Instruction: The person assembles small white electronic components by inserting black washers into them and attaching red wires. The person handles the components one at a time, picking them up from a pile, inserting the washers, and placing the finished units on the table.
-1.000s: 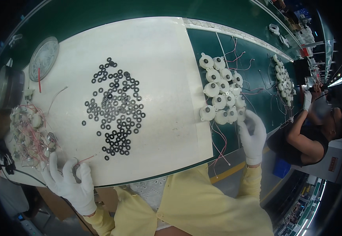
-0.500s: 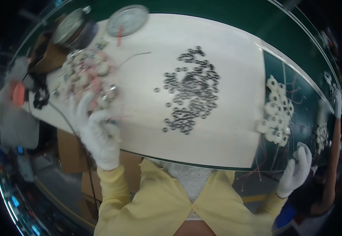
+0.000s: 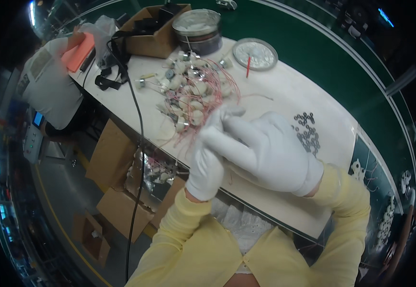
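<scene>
My left hand [image 3: 204, 171] and my right hand [image 3: 277, 155], both in white gloves, meet over the near side of the white work surface [image 3: 265, 193]. The fingers of both look closed and overlap. Whatever may be between them is hidden by the gloves. Just beyond the fingertips lies a heap of small round motor-like parts [image 3: 197, 101], off-white and silver, with tangled pink-red wires [image 3: 216, 88]. To the right, partly behind my right hand, several small dark rings [image 3: 307, 135] are spread out.
Behind the heap stand a cardboard box [image 3: 157, 40] of black parts, a round tin [image 3: 197, 29], and a round lid [image 3: 255, 53] with a red stick. A black cable [image 3: 138, 115] hangs across the left. Below are open cartons [image 3: 110, 158]. A person [image 3: 50, 86] works at far left.
The view has swung left. My right hand has come from the far right to meet my left hand, which has drawn back from touching the heap of wired parts.
</scene>
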`<action>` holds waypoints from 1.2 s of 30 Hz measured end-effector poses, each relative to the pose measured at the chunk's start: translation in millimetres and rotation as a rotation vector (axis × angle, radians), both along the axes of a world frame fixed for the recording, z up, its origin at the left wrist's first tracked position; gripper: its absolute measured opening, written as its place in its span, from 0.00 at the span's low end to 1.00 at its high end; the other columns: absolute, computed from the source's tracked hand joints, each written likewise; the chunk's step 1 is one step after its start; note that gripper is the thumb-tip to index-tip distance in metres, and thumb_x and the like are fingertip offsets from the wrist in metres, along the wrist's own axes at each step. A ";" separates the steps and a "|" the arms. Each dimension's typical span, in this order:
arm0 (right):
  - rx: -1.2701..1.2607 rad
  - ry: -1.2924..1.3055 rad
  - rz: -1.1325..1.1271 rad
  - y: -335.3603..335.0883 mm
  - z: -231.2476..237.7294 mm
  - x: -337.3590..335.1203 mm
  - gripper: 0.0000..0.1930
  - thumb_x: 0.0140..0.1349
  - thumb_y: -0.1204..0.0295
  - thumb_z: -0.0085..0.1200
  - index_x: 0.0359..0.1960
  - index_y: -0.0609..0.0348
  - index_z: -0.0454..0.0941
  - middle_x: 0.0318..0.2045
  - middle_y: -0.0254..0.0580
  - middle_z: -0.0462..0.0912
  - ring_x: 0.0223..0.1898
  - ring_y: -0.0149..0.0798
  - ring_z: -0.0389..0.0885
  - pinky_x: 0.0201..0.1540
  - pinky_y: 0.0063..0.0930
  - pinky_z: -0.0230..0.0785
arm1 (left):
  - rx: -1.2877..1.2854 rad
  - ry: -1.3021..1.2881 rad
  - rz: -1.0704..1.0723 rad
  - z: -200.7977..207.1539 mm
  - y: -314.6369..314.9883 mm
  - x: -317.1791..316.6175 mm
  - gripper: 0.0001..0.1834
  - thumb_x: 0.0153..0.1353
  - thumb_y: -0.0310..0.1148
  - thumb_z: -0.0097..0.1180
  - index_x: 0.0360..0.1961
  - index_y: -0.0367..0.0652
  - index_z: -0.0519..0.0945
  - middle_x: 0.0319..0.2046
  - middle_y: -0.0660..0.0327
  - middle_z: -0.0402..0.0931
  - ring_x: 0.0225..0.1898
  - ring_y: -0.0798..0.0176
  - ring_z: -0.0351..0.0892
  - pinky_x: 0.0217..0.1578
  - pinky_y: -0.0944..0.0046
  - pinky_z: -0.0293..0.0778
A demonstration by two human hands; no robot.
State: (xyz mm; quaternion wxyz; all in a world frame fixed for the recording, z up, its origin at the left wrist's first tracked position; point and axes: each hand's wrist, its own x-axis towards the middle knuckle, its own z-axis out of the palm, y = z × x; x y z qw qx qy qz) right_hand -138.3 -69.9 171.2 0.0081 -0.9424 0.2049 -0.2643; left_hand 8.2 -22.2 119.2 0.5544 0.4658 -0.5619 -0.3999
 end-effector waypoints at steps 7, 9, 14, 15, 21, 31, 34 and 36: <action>1.172 -0.402 0.369 -3.7 9.0 -54.1 0.41 0.55 0.72 0.75 0.70 0.67 0.68 0.53 0.47 0.84 0.52 0.37 0.84 0.58 0.30 0.73 | -0.408 -0.352 -0.029 -37.3 7.2 10.0 0.14 0.70 0.32 0.51 0.54 0.39 0.78 0.48 0.54 0.79 0.59 0.44 0.74 0.62 0.49 0.67; 1.591 -0.390 0.510 -2.4 18.6 -84.7 0.43 0.55 0.71 0.76 0.70 0.73 0.65 0.52 0.46 0.84 0.52 0.34 0.83 0.59 0.29 0.72 | -0.414 -0.502 -0.028 -28.3 5.2 10.7 0.09 0.66 0.32 0.58 0.44 0.42 0.83 0.45 0.57 0.80 0.54 0.44 0.76 0.58 0.47 0.69; 1.946 -0.087 0.914 1.6 15.2 -127.7 0.44 0.59 0.68 0.74 0.70 0.80 0.62 0.50 0.46 0.86 0.44 0.30 0.82 0.50 0.24 0.74 | -0.483 -0.822 0.215 -33.8 5.7 20.7 0.09 0.61 0.33 0.61 0.41 0.43 0.84 0.41 0.59 0.81 0.52 0.45 0.77 0.54 0.46 0.71; 1.971 -0.045 0.881 5.0 18.7 -130.1 0.43 0.61 0.69 0.72 0.71 0.79 0.60 0.48 0.46 0.86 0.41 0.28 0.82 0.46 0.22 0.74 | -0.506 -0.863 0.257 -31.4 2.4 21.6 0.09 0.61 0.33 0.62 0.41 0.44 0.84 0.40 0.59 0.81 0.52 0.46 0.77 0.53 0.46 0.71; 2.079 0.066 0.576 36.4 11.6 -173.0 0.40 0.68 0.72 0.64 0.76 0.71 0.53 0.42 0.42 0.85 0.35 0.24 0.79 0.36 0.17 0.70 | -0.495 -1.226 0.260 -17.8 -47.1 25.2 0.12 0.59 0.35 0.63 0.44 0.45 0.84 0.37 0.56 0.82 0.51 0.46 0.78 0.52 0.47 0.71; 0.729 0.329 -0.492 82.7 -21.0 -169.9 0.22 0.56 0.57 0.70 0.47 0.56 0.82 0.23 0.37 0.83 0.24 0.40 0.83 0.29 0.29 0.74 | -0.374 -1.212 0.240 -13.9 -7.8 7.5 0.20 0.57 0.37 0.67 0.51 0.48 0.85 0.49 0.52 0.81 0.57 0.40 0.75 0.56 0.45 0.71; 0.573 0.403 -0.523 80.8 -29.3 -165.2 0.20 0.56 0.58 0.68 0.46 0.54 0.82 0.27 0.36 0.85 0.28 0.44 0.85 0.30 0.34 0.74 | -0.321 -1.271 0.358 -25.5 -6.0 7.0 0.19 0.58 0.40 0.68 0.51 0.49 0.86 0.56 0.54 0.78 0.62 0.40 0.71 0.57 0.44 0.71; 0.537 0.411 -0.523 80.1 -29.7 -166.5 0.18 0.58 0.60 0.67 0.46 0.55 0.82 0.28 0.36 0.86 0.28 0.43 0.85 0.33 0.31 0.75 | -0.326 -1.280 0.371 -26.9 -13.3 6.6 0.18 0.58 0.40 0.68 0.49 0.49 0.86 0.56 0.53 0.79 0.63 0.40 0.71 0.58 0.44 0.71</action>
